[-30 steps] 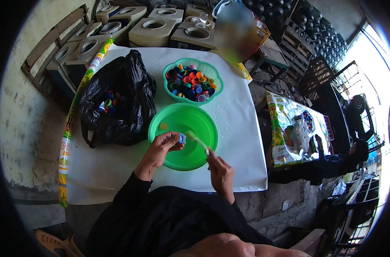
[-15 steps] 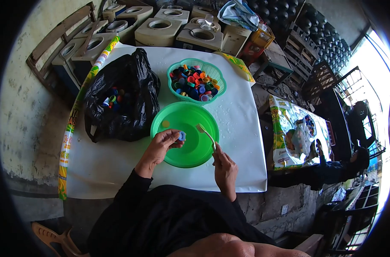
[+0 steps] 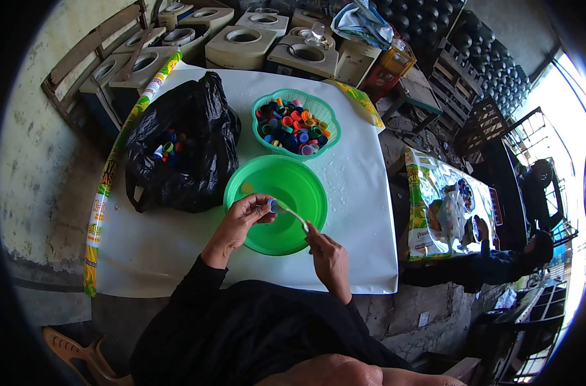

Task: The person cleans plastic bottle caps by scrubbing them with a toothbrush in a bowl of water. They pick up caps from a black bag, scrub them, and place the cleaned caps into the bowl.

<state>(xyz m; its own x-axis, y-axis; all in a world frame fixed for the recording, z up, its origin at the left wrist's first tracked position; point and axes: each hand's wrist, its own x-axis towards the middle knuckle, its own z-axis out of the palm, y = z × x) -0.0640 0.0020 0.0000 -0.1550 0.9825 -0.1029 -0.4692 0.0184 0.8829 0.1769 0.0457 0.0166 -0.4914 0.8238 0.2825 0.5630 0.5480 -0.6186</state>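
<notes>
Blue cap (image 3: pixel 273 206) pinched by fingertips of the left hand (image 3: pixel 241 219) over the green bowl (image 3: pixel 309 185), near the tabletop's front edge; I see the right hand (image 3: pixel 326 254) closed around a toothbrush (image 3: pixel 291 214), bristles on the cap.

A person, seen from above, wears a black long-sleeved top (image 3: pixel 241 328) of soft, creased fabric. Its left sleeve (image 3: pixel 193 286) and right sleeve (image 3: pixel 357 316) reach the wrists. The left hand (image 3: pixel 241 220) and right hand (image 3: pixel 328 258) are bare.
</notes>
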